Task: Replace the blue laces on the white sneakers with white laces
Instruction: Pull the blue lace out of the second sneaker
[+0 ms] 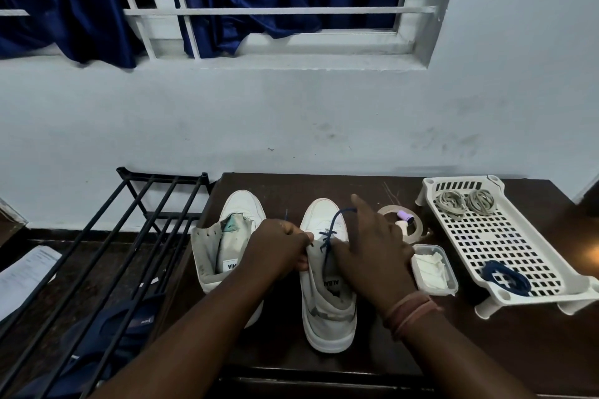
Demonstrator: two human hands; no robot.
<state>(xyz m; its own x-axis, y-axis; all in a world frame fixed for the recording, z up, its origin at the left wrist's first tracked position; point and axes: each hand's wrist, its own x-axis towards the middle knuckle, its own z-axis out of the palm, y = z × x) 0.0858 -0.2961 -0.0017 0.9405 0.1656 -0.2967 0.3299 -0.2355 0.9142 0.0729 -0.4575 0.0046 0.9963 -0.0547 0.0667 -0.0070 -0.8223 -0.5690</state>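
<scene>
While both hands [327, 253] grip the sneaker [327, 301], tray [518, 236] holds blue lace [505, 278], pale laces [465, 201].

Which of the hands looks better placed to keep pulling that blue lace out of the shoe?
Probably the right hand: the blue lace loops up to its raised fingers. The left hand grips the right sneaker's eyelet edge, steadying it.

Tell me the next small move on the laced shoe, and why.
Probably draw the blue lace out of its next eyelet. The left hand grips the right shoe at its eyelets, the right hand has a loop hooked, and the left shoe is already bare.
</scene>
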